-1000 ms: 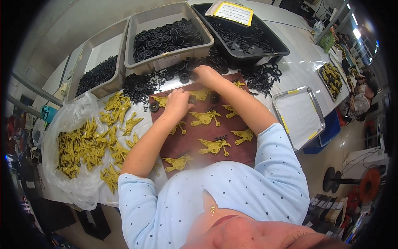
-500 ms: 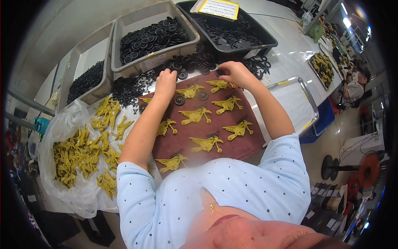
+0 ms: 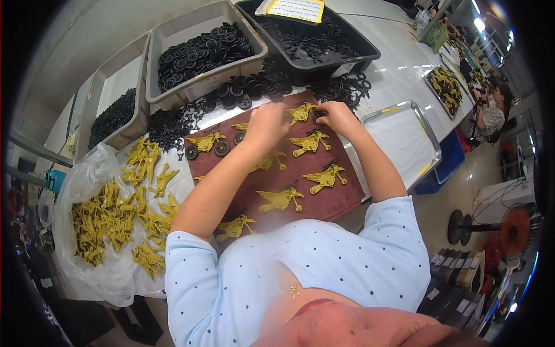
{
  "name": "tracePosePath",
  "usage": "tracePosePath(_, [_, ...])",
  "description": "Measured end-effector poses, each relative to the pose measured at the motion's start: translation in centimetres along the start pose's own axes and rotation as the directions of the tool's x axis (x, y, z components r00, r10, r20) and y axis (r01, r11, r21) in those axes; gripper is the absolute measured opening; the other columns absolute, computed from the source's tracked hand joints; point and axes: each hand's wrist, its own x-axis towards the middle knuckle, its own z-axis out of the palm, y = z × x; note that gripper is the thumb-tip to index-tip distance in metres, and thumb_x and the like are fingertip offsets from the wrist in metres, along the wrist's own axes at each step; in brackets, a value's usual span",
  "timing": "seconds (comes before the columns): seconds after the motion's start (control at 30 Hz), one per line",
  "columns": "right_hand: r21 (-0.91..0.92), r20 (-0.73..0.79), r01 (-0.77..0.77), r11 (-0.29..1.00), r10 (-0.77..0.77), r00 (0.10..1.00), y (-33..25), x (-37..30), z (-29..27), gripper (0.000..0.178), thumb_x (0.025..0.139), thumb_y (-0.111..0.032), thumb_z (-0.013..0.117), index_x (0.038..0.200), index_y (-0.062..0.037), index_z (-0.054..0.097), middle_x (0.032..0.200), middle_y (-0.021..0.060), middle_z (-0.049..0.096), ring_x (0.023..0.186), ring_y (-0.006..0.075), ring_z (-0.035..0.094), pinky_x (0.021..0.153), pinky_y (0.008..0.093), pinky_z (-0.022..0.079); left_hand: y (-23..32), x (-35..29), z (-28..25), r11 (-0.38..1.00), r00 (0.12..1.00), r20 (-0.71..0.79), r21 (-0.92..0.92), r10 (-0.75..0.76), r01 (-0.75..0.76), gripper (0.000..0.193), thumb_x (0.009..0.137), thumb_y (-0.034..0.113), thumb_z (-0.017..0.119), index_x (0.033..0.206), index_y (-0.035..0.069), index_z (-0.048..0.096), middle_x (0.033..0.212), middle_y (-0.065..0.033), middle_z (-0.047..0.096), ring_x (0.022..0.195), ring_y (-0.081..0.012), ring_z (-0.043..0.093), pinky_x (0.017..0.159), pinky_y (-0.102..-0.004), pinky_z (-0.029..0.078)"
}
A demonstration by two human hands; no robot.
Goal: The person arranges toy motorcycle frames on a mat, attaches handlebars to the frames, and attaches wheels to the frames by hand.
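Ok, both hands meet at upper centre of frame over a dark red-brown felt mat (image 3: 341, 199). Left hand (image 3: 267, 122) lies palm-down, fingers curled, on the mat just left of a yellow plastic motorbike-shaped part (image 3: 301, 113); can't tell if it grips anything. Right hand (image 3: 335, 115) has fingers pinched at the right end of that same part, seems to hold a small black piece, too small to tell which. More yellow motorbike parts (image 3: 326, 178) spread over the mat, centre of frame, some w/ black wheels fitted. Loose black plastic wheels (image 3: 234, 95) heaped along the mat's top edge. Upper left: two grey plastic bins (image 3: 191, 87) w/ black wheels inside. Top centre: black tray (image 3: 370, 55) of black bits, yellow-edged paper sheet (image 3: 296, 8) on it. Left of frame: clear plastic bag (image 3: 72, 185) spread open under a pile of yellow parts. Right of mat: shallow metal tray (image 3: 430, 136), touching the mat's edge. White tabletop (image 3: 399, 69) under it all.
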Motion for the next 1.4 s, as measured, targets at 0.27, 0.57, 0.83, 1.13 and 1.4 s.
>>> tracePosePath(0.27, [0.1,-0.009,-0.01,0.995,0.011,1.0,1.3,0.2,0.7,0.034,0.07,-0.006,0.072,0.102,0.0,0.065,0.098,0.0188,0.065,0.093,0.034,0.062,0.079,0.0387,0.049,0.1,0.2,2.6,0.988,0.997,0.076,0.146,0.031,-0.042,0.029,0.069,0.016,0.073,0.094,0.005,0.066,0.094,-0.0099,0.064,0.095,-0.0272,0.057,0.084,-0.0387,0.043])
tracePosePath(0.57, [-0.077,-0.073,0.079,0.994,-0.085,0.994,5.8,-0.7,0.8,0.021,0.073,-0.002,0.064,0.094,-0.0012,0.067,0.09,0.0178,0.063,0.087,0.0341,0.061,0.078,0.0389,0.048,-1.0,0.2,3.8,0.984,0.992,-0.012,0.128,0.124,-0.122,0.011,0.069,0.015,0.069,0.077,0.008,0.068,0.082,-0.0089,0.062,0.088,-0.0267,0.056,0.079,-0.0394,0.041])
tracePosePath(0.83, [-0.106,-0.273,0.102,0.989,-0.127,0.953,2.6,0.9,0.3,0.012,0.077,-0.009,0.063,0.087,-0.0035,0.067,0.082,0.016,0.061,0.083,0.0335,0.06,0.075,0.0399,0.048,-5.4,2.6,1.0,0.969,0.96,-0.279,0.234,-0.018,0.086,0.015,0.075,0.007,0.064,0.089,0.004,0.068,0.089,-0.0128,0.064,0.086,-0.0316,0.059,0.078,-0.0393,0.048])
tracePosePath(1.13, [-0.031,-0.324,0.341,0.94,-0.332,0.886,-5.1,11.0,4.9,0.014,0.081,-0.009,0.053,0.086,-0.0036,0.065,0.091,0.0161,0.061,0.089,0.0333,0.061,0.076,0.0405,0.05,-8.0,4.6,0.5,0.873,0.935,-0.189,0.449,0.299,-0.189,0.027,0.075,0.007,0.055,0.1,0.004,0.063,0.104,-0.0084,0.057,0.096,-0.0257,0.056,0.079,-0.0354,0.047])
tracePosePath(1.4, [-0.226,-0.357,0.12,0.967,-0.197,0.913,-5.2,13.8,6.6,0.014,0.083,-0.016,0.059,0.079,-0.0024,0.06,0.083,0.018,0.057,0.076,0.0361,0.061,0.067,0.0435,0.051,-8.3,4.2,0.0,0.881,0.889,-0.316,0.442,0.33,-0.17,0.009,0.073,0.007,0.057,0.081,0.004,0.057,0.094,-0.0089,0.057,0.089,-0.0256,0.055,0.072,-0.0363,0.046])
